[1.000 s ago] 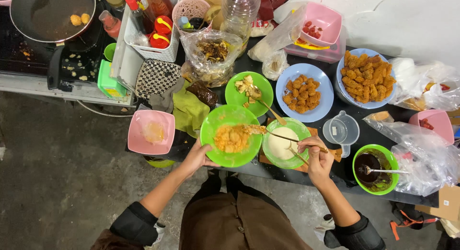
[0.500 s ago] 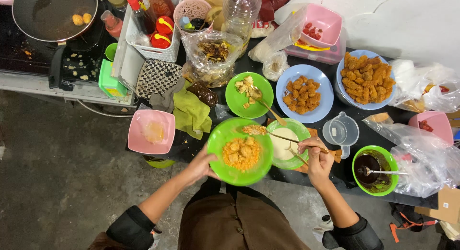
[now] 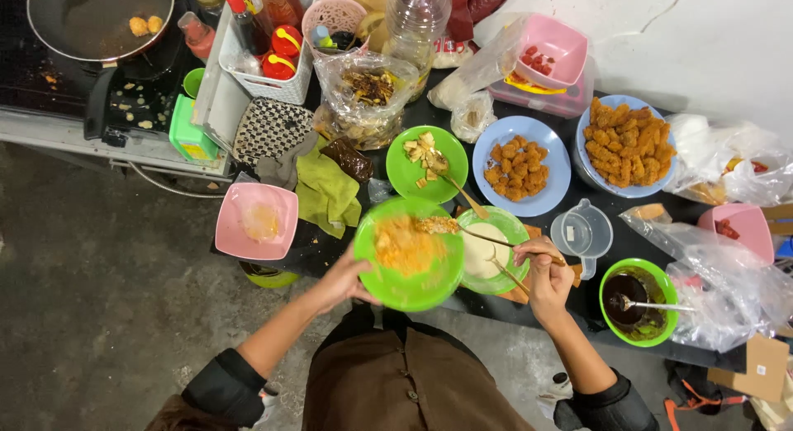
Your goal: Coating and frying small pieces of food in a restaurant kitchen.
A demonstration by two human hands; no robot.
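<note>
Two hands busy: left hand (image 3: 343, 281) grips green bowl (image 3: 409, 253) rim; right hand (image 3: 547, 270) pinches chopsticks (image 3: 487, 234); neighbouring bowls crowd close.

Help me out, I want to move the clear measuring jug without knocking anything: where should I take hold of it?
Grip the clear measuring jug by its handle, which sticks out on the near side at its lower edge, and come from the person's side. The jug stands upright, with the blue plate of fried pieces close behind it and the right hand to its near left.
</note>
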